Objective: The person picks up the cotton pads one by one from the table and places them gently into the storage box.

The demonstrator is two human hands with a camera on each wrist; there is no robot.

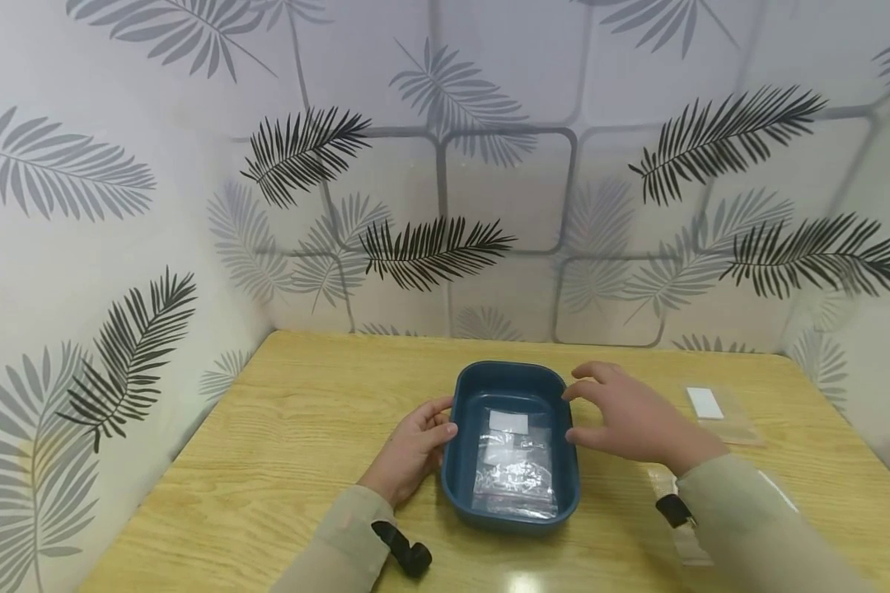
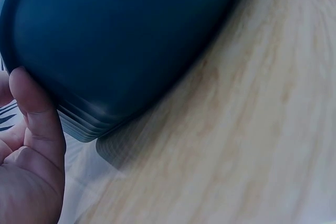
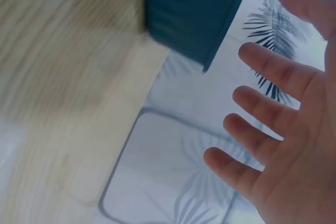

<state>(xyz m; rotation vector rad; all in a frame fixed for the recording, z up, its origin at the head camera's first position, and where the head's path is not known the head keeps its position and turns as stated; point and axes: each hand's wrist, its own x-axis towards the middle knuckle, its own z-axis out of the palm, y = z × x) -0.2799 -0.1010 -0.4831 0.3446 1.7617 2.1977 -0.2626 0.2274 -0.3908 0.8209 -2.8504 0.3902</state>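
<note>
A deep blue rectangular tub (image 1: 506, 380) with rounded corners stands on the table. Inside it lie clear plastic bags (image 1: 515, 478) with white labels, overlapping one another. My left hand (image 1: 414, 449) grips the tub's left side, its thumb at the rim and the other fingers along the outer wall. In the left wrist view, the thumb (image 2: 31, 103) presses close to the tub's edge. Off the opposite side hovers my right hand (image 1: 619, 412), holding nothing, fingertips near the right rim. The right wrist view shows its fingers (image 3: 268, 108) spread apart from the tub wall (image 3: 194, 14).
A clear bag with a white label (image 1: 704, 403) lies on the wooden table (image 1: 289, 428) at the right. Another clear bag (image 1: 688, 545) is partly hidden under the right forearm. Behind the table rises a leaf-patterned wall (image 1: 504, 189). Black straps (image 1: 404, 550) hang at the wrists.
</note>
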